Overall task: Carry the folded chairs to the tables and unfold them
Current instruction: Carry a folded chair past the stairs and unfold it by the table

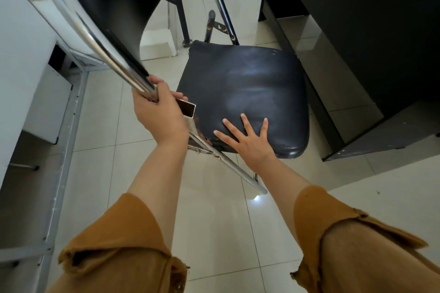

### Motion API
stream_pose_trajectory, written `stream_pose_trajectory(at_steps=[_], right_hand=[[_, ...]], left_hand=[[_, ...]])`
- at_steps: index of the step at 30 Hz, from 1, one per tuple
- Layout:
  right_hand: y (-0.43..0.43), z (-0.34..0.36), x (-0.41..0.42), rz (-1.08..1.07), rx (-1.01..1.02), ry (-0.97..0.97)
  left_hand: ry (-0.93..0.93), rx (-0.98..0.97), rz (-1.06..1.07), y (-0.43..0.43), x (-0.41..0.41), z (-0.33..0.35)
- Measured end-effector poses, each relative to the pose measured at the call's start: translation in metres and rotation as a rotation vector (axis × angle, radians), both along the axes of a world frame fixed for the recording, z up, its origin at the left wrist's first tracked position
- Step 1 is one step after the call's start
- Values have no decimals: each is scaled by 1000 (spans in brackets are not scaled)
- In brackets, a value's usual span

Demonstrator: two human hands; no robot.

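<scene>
In the middle of the frame the chair (215,71) stands beside the dark desk (357,21) at upper right, the left grip (159,116) curled round its chrome frame tube (112,62) to steady it, while the right grip (247,143), fingers straight and spread, presses the seat (257,88) down, probably to finish unfolding.

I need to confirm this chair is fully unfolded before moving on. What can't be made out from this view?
Head view only:
- Chair legs under the seat: hidden by the seat, so full unfolding is unconfirmed.
- Backrest top: cut off by the upper edge.
- Dark furniture: top surface cut off by the edges.
- Near seat pivot: partly covered by the left hand gripping the frame tube.
</scene>
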State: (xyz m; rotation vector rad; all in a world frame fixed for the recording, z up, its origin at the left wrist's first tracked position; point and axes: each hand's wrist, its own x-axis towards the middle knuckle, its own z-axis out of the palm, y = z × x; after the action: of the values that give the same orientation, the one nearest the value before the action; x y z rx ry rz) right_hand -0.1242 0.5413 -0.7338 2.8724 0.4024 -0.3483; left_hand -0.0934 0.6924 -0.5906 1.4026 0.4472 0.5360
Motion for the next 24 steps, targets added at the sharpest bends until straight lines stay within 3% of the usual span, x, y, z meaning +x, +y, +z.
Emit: stream_pose_trajectory(at_steps=[10, 24], right_hand=[[15, -25, -2, 23, 37, -7], [5, -30, 3, 66, 160, 5]], left_hand=[[9, -38, 85, 30, -3, -23], [58, -10, 15, 35, -5, -23]])
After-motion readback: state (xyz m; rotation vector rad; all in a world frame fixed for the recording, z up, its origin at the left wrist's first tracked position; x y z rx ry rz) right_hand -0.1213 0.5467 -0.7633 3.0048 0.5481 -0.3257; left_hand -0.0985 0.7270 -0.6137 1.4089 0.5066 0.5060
